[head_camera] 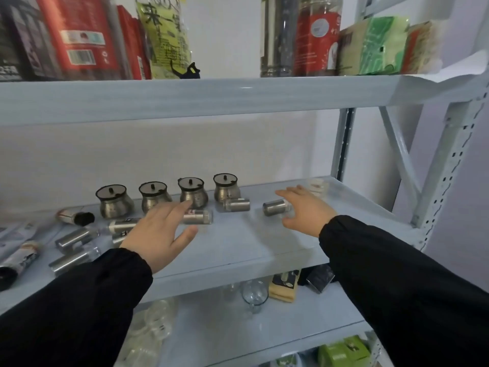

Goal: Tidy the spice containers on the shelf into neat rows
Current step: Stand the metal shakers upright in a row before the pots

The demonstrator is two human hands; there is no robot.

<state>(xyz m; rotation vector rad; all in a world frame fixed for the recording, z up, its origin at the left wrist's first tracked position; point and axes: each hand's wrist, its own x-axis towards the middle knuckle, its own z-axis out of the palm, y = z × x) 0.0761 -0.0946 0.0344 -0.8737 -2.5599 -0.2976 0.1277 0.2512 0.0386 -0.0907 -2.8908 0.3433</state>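
Observation:
Several round steel spice pots (pixel 114 201) with dark lids stand in a row at the back of the middle shelf (pixel 238 242). In front of them lie several steel shaker cylinders on their sides. My left hand (pixel 158 231) hovers with spread fingers over one lying shaker (pixel 198 217); contact is unclear. My right hand (pixel 304 210) reaches with relaxed fingers to another lying shaker (pixel 275 207), its fingers just beside it. A third shaker (pixel 236 204) lies between the two hands. More shakers (pixel 74 238) lie scattered at the left.
A clear glass jar (pixel 317 186) stands at the back right of the shelf. Packets lie at the far left (pixel 18 258). The shelf above carries bags and bottles (pixel 317 35). The shelf below holds glasses (pixel 254 294) and boxes. A metal upright (pixel 444 168) frames the right side.

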